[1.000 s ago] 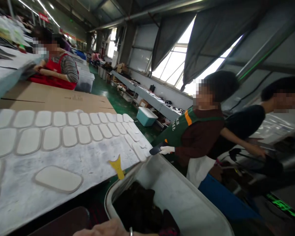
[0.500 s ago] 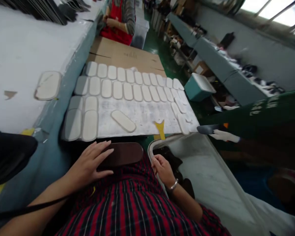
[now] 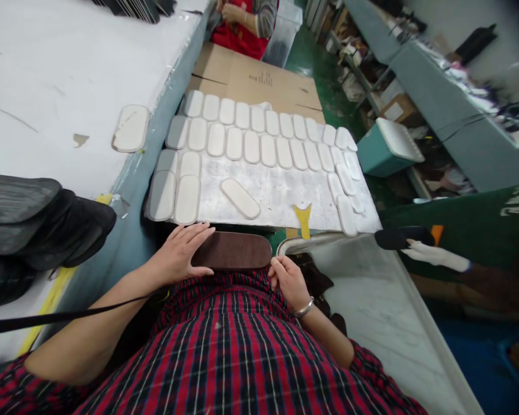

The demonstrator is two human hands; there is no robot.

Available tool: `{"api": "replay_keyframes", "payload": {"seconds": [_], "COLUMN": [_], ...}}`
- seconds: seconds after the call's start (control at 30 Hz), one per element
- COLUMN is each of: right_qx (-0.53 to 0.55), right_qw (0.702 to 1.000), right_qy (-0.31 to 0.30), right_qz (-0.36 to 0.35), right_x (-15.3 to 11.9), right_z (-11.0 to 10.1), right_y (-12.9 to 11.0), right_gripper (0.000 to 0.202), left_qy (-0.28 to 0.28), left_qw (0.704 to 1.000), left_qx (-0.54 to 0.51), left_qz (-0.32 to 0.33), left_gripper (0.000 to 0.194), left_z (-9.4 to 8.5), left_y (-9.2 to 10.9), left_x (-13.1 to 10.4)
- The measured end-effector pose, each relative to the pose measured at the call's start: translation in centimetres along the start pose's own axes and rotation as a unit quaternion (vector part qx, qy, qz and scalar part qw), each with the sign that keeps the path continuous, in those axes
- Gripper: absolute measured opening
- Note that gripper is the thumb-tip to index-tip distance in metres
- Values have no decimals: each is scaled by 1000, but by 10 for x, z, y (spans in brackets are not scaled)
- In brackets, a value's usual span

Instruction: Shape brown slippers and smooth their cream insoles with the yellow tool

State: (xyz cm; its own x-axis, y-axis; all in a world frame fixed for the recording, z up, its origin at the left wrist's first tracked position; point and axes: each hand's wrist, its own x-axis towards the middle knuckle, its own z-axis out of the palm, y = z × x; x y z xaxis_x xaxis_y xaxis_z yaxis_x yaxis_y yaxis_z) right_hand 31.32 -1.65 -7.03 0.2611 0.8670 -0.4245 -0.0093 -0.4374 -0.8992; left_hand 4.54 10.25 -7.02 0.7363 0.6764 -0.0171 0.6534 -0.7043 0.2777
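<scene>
A dark brown oblong piece (image 3: 237, 251) with rounded ends, leathery in look, lies across my lap. My left hand (image 3: 179, 253) spans its left end, with the fingers along the far edge and the thumb at the near edge. At the right end of the piece, my right hand (image 3: 288, 281) is closed in a pinch, its fingertips touching or almost touching the corner. What that pinch holds, if anything, is hidden. Beyond my lap, many cream oblong pads (image 3: 252, 147) lie in rows on a white board (image 3: 276, 190), one of them (image 3: 241, 199) slanted near the front.
A yellow forked piece (image 3: 303, 220) lies at the board's front edge. To the right stands a pale bin (image 3: 367, 300) with dark pieces inside. A co-worker's gloved hand (image 3: 436, 255) holds a dark piece there. Black pieces (image 3: 34, 225) are stacked on the left table (image 3: 60, 69).
The view has shifted, showing more of the black stack at left. My right hand has come to the brown piece's right end. My left fingers have drawn closer together at its left end.
</scene>
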Motion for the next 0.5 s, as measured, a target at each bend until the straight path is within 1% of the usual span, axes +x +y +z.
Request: {"api": "replay_keyframes", "payload": {"seconds": [0.1, 0.17, 0.2, 0.27, 0.33, 0.4, 0.5], "right_qx": [74, 103, 102, 63, -11, -83, -139], "right_qw": [996, 991, 991, 993, 997, 996, 988], "right_qy": [-5, -12, -17, -34, -42, -37, -33], "right_qz": [49, 80, 90, 93, 65, 11, -58], "right_x": [1, 3, 5, 8, 11, 13, 14], "right_z": [5, 7, 9, 11, 14, 16, 16], "right_y": [-4, -7, -10, -14, -19, -22, -26], "right_gripper": [33, 35, 36, 38, 37, 32, 29], "left_qy": [-6, -9, -10, -13, -19, -26, -32], "left_qw": [1000, 1000, 999, 999, 998, 997, 996], "left_qx": [-20, -29, -31, -33, -34, -37, -42], "left_qz": [-13, -2, 9, 33, 53, 67, 77], "left_gripper": [94, 94, 94, 93, 92, 91, 90], "left_z": [0, 2, 3, 5, 6, 6, 6], "left_y": [-4, -2, 1, 10, 22, 32, 38], "left_x": [0, 4, 8, 18, 31, 41, 48]}}
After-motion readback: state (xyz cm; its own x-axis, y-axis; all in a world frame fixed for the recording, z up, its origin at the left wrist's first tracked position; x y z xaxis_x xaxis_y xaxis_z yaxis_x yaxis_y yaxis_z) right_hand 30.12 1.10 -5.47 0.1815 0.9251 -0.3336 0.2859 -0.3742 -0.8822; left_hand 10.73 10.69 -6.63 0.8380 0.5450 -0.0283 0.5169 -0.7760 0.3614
